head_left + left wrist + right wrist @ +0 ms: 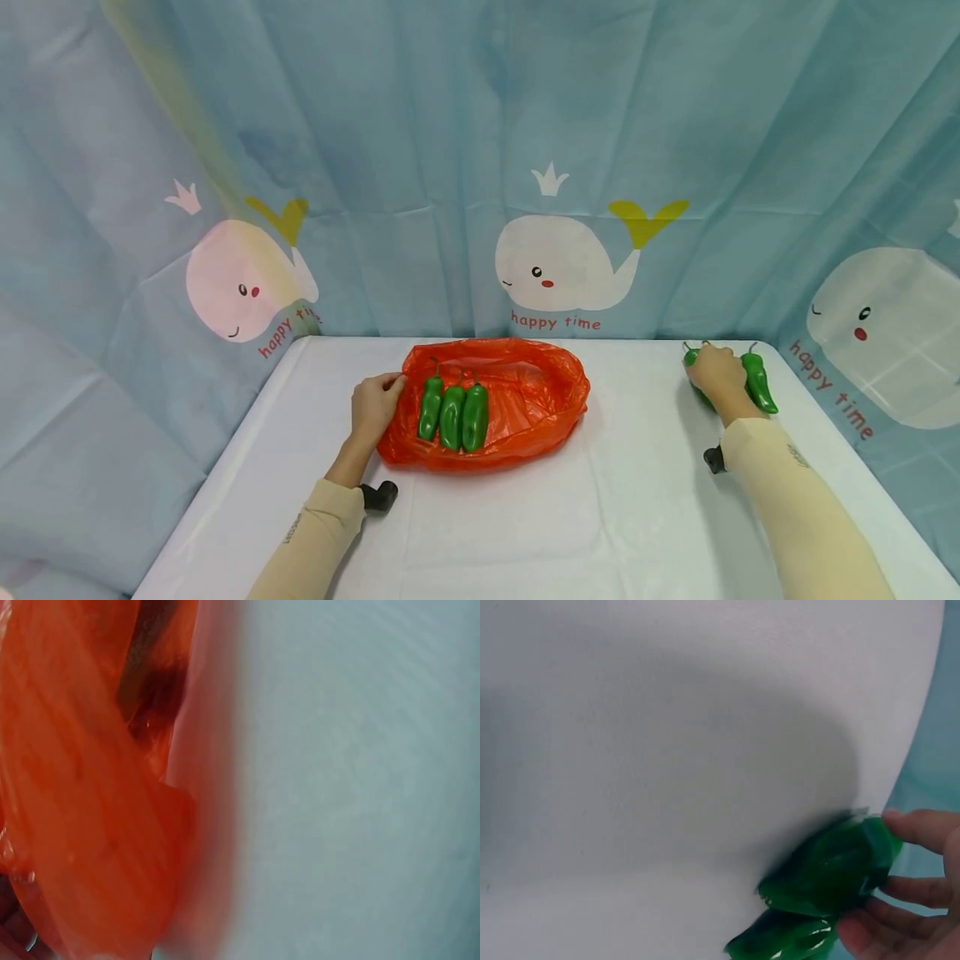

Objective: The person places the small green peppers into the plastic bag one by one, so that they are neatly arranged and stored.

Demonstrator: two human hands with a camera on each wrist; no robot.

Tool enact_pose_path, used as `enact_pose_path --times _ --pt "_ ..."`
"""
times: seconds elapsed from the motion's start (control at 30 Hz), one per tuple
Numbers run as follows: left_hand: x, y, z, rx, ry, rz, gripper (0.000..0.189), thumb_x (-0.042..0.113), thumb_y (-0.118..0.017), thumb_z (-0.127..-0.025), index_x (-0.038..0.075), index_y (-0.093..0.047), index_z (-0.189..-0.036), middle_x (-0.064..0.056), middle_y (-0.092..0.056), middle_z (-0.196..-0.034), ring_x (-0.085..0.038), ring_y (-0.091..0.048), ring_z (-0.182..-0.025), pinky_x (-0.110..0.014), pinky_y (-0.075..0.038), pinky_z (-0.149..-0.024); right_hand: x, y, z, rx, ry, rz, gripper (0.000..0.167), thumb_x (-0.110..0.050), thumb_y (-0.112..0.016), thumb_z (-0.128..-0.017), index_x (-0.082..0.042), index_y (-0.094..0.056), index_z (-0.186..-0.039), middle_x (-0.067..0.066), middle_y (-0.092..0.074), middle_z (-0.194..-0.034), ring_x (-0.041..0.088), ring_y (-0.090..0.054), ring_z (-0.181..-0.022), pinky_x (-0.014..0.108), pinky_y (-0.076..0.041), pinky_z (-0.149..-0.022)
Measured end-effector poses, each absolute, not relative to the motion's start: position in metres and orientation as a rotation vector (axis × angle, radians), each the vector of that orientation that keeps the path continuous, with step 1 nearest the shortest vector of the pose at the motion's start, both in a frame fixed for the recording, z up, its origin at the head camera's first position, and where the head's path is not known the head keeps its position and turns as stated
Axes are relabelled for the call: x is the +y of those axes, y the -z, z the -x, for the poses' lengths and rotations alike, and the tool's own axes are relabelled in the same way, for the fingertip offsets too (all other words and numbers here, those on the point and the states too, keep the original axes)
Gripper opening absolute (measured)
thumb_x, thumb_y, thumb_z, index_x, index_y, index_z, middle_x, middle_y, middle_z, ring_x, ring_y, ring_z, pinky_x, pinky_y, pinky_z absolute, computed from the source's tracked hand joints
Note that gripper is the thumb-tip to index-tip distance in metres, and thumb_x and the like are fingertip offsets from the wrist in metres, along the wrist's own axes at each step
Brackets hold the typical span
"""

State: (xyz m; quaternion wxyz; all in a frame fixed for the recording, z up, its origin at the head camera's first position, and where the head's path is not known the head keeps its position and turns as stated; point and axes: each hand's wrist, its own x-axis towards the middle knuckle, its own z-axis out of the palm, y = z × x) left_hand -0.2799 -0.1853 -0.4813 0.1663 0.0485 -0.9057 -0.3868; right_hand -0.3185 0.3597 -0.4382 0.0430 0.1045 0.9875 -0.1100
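The left hand [375,408] is pinching a red bag [517,456], the right hand [720,379] a green pepper [832,862], likely a pickup calling for gentle lifting.

Three peppers [452,418] in the bag [528,396]

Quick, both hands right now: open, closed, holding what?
Left hand: closed, pinching the edge of the red bag.
Right hand: closed, holding a green pepper.
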Motion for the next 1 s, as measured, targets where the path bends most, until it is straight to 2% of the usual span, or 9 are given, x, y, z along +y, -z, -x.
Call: enact_pose_path --times 0.3,0.6,1.0 --pt "-0.185 0.480 0.278 -2.601 1.116 -0.146 0.031 0.024 -0.061 -0.095 0.000 -0.073 -0.112 -0.019 -0.073 -0.107 -0.035 -0.067 -0.103 -0.049 -0.054 -0.092 0.353 0.446 0.323 3.061 0.180 -0.338 0.038 -0.004 -0.034 -0.098 0.026 -0.052 -0.111 0.048 -0.051 -0.106 0.056 -0.055 -0.098 0.058 -0.051 -0.076" --pt "-0.185 0.479 0.278 -2.594 1.126 -0.146 0.031 0.025 -0.061 -0.095 0.001 -0.073 -0.111 -0.018 -0.074 -0.106 -0.034 -0.068 -0.101 -0.048 -0.055 -0.091 0.344 0.443 0.323 3.044 0.128 -0.362 0.035 -0.005 -0.038 -0.097 0.025 -0.052 -0.111 0.049 -0.050 -0.112 0.058 -0.052 -0.106 0.060 -0.050 -0.084" --pt "-0.185 0.480 0.278 -2.591 1.117 -0.143 0.031 0.024 -0.061 -0.096 0.000 -0.073 -0.111 -0.018 -0.074 -0.105 -0.034 -0.068 -0.100 -0.048 -0.055 -0.090 0.347 0.447 0.327 3.040 0.114 -0.339 0.035 -0.005 -0.038 -0.097 0.024 -0.051 -0.111 0.049 -0.051 -0.111 0.058 -0.052 -0.106 0.061 -0.049 -0.084"
